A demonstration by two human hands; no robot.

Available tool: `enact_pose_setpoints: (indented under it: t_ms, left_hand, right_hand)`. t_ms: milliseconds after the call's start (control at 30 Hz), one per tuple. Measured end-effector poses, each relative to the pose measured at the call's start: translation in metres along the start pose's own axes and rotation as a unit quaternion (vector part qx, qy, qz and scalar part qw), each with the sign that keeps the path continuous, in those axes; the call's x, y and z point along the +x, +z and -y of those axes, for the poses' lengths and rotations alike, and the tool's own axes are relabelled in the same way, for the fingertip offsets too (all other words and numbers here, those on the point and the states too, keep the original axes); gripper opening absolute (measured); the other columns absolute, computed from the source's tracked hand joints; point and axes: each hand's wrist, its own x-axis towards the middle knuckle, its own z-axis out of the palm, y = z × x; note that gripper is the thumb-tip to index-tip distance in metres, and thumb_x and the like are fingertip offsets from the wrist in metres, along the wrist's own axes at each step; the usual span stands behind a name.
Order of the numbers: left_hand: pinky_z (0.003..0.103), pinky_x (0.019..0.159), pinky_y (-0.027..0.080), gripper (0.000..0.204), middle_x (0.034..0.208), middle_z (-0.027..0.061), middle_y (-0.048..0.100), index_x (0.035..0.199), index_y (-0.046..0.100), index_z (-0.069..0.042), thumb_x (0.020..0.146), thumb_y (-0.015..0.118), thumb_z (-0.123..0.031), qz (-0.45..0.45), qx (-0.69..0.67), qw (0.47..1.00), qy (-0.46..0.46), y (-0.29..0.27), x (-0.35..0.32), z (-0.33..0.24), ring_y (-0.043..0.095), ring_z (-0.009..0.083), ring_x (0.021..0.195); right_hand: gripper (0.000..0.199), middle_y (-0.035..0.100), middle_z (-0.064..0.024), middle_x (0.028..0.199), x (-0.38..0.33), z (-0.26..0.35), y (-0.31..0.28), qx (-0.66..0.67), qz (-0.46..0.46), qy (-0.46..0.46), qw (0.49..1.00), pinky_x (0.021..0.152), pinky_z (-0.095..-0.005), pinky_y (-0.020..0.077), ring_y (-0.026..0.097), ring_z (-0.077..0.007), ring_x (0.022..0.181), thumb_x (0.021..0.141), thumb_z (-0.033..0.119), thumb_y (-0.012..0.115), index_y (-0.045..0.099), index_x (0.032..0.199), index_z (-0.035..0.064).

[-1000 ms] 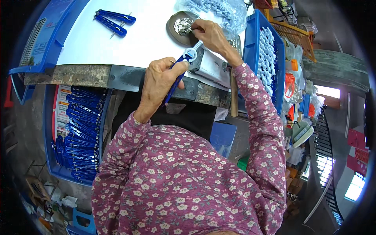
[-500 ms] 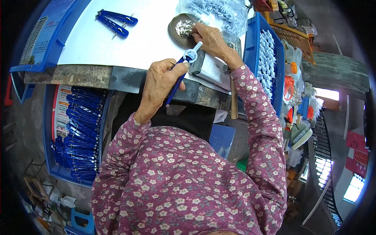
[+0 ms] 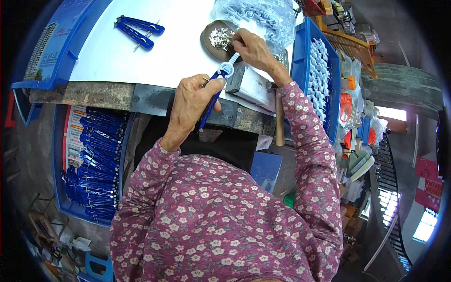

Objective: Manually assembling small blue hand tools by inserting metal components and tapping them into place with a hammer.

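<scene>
My left hand (image 3: 191,101) is closed round a dark blue drawing compass (image 3: 206,115), held tilted over the bench's front edge. A light blue plastic head with a ribbed stem (image 3: 226,69) sits at its upper end. My right hand (image 3: 255,50) is at the right rim of a round brown dish (image 3: 206,44), thumb and fingers pinched together. Whatever is between those fingertips is hidden. Small shiny metal pins (image 3: 221,38) lie heaped in the dish. To the left, two more blue compass pieces (image 3: 136,35) rest on the white bench top.
A blue bin (image 3: 58,183) of blue compasses stands below at left. At right, a blue tray (image 3: 300,58) holds light blue plastic parts (image 3: 318,75). A clear bag (image 3: 263,16) of similar parts lies behind the dish. A metal block (image 3: 253,84) and a wooden handle (image 3: 280,122) are by the front edge.
My right hand has shifted slightly, staying pinched at the dish's right side. The compass in my left hand has moved marginally and remains held.
</scene>
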Motion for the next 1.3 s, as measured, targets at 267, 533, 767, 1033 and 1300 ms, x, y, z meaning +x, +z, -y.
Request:
enact_pose_setpoints:
  t_ms: [267,533,767,1033,1300]
  left_hand:
    - [0.018,0.034,0.021,0.03,0.052,0.0057,0.056,0.069,0.056,-0.003,0.082,0.056,-0.03,-0.012,0.0,1.0,-0.006,0.0,0.002,-0.001,0.033,0.0015,0.036]
    - [0.017,0.032,0.017,0.024,0.06,0.0088,0.06,0.077,0.054,-0.003,0.085,0.054,-0.025,0.002,-0.044,0.999,-0.007,-0.001,0.003,-0.002,0.028,0.0002,0.036]
    - [0.015,0.039,0.022,0.023,0.063,0.0071,0.057,0.083,0.052,0.001,0.085,0.054,-0.022,0.019,-0.09,0.996,0.015,0.006,0.004,-0.004,0.031,-0.0003,0.044]
    - [0.015,0.041,0.023,0.018,0.068,0.0075,0.057,0.091,0.051,0.002,0.087,0.048,-0.016,0.048,-0.098,0.993,0.045,0.015,0.004,0.001,0.031,-0.0001,0.046]
    - [0.015,0.043,0.027,0.018,0.07,0.0083,0.058,0.094,0.051,0.002,0.088,0.047,-0.015,0.09,-0.116,0.988,0.048,0.028,0.001,-0.001,0.033,0.0004,0.049]
  right_hand:
    - [0.015,0.055,-0.0043,0.068,-0.009,0.012,-0.017,0.334,0.012,0.118,0.935,0.053,-0.0213,0.0414,0.049,-0.0082,0.056,0.083,0.012,0.052,0.054,0.082,-0.0032]
    - [0.012,0.057,-0.0085,0.075,-0.013,0.011,-0.017,0.461,-0.017,0.154,0.874,0.053,-0.0204,0.039,0.049,-0.0084,0.058,0.081,0.008,0.054,0.054,0.085,-0.0027]
    - [0.008,0.056,-0.0095,0.075,-0.02,0.036,-0.034,0.614,-0.063,0.18,0.766,0.05,-0.019,0.0339,0.044,-0.0068,0.058,0.079,0.001,0.055,0.055,0.086,-0.0029]
    - [0.012,0.059,-0.0095,0.076,-0.049,0.086,-0.045,0.507,-0.052,0.158,0.846,0.051,-0.0208,0.0394,0.049,-0.0086,0.057,0.077,-0.002,0.053,0.058,0.087,-0.0056]
    - [0.009,0.056,-0.0049,0.066,-0.065,0.099,-0.049,0.392,-0.109,0.154,0.9,0.046,-0.0191,0.0397,0.05,-0.0067,0.053,0.075,-0.001,0.055,0.057,0.083,-0.0048]
